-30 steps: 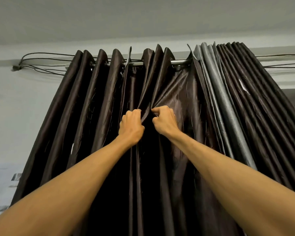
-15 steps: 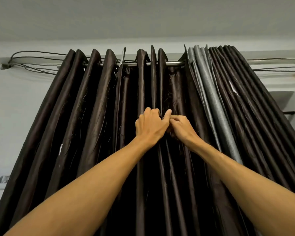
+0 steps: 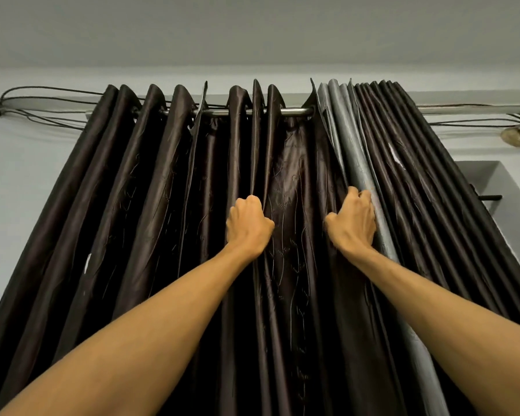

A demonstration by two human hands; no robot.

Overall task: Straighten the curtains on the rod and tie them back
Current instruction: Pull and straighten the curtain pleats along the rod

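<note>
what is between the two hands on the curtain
In the head view, only a spread panel of the dark brown curtain, faintly stitched with vine lines, lies between the left hand and the right hand, each gripping a fold.

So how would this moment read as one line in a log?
step: straightening | left hand: grips brown curtain | right hand: grips grey fold | rod: partly exposed | tie-back: none in view
</note>
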